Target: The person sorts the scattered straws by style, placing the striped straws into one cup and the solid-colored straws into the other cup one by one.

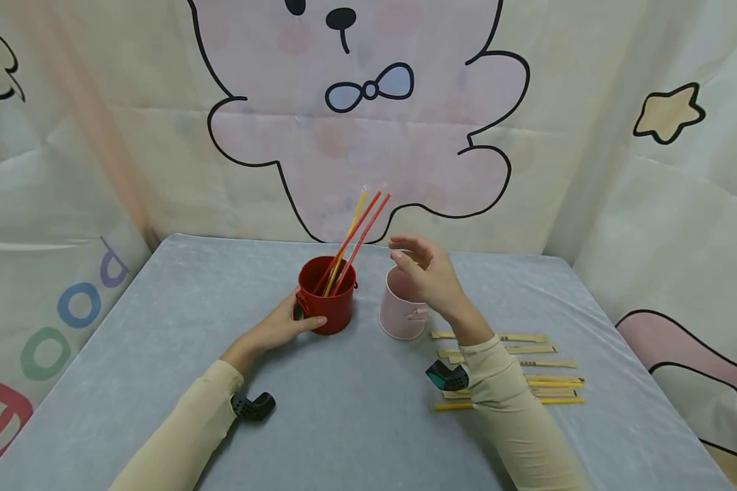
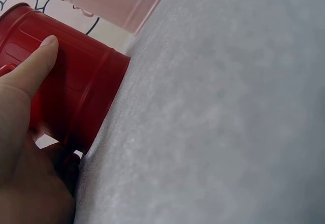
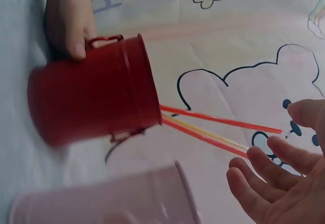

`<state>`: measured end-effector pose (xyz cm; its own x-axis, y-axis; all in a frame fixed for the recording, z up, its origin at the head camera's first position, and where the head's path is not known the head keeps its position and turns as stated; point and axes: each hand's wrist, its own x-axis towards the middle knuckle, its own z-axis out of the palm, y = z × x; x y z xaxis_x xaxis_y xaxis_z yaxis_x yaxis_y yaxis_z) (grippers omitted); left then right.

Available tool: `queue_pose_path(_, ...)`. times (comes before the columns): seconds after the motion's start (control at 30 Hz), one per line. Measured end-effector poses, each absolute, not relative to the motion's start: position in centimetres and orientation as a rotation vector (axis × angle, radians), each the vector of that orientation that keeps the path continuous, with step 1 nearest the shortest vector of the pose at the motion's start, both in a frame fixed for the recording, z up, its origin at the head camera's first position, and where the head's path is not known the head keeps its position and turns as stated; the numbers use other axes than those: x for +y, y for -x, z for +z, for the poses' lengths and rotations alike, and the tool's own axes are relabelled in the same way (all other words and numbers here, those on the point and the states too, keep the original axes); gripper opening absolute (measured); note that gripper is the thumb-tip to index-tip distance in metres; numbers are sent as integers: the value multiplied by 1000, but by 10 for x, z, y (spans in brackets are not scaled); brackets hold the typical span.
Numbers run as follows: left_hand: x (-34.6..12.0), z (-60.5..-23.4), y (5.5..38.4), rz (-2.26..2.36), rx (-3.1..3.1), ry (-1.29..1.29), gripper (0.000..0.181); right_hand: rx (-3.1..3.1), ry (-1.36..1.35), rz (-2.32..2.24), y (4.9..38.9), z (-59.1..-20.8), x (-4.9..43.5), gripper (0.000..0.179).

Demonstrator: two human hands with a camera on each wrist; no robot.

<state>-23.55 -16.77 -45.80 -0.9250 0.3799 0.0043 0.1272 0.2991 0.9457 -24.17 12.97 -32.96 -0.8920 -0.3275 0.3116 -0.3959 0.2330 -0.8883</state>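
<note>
A red bucket (image 1: pixel 339 315) with small side handles stands on the table, and my left hand (image 1: pixel 276 327) grips its left side, the thumb (image 2: pixel 43 59) laid along the wall. Two red straws (image 1: pixel 373 221) and a yellow straw (image 1: pixel 357 213), seemingly in clear wrappers, lean to the right out of it. Just right of it is a pink bucket (image 1: pixel 399 317). Above that one my right hand (image 1: pixel 430 276) hovers with nothing in it; its loosely bent fingers (image 3: pixel 277 150) are near the straw tips without a visible grip. The pink bucket's inside is mostly hidden.
Several long, thin yellowish packets and sticks (image 1: pixel 549 383) lie side by side on the blue-grey tablecloth (image 1: pixel 356 416), partly under my right forearm. A cartoon-printed curtain (image 1: pixel 565 82) hangs behind the table and along both sides.
</note>
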Motion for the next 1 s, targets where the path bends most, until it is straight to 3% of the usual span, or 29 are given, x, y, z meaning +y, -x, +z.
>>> queue_pose_path(0.4,-169,-461,234,1647,2384,-458,82,-2560,-859,1555,223,-334,191,30)
queue_pose_path(1.0,-166,-457,237,1659,2398,-529,77,-2797,-1120,1486,194,-383,290,27)
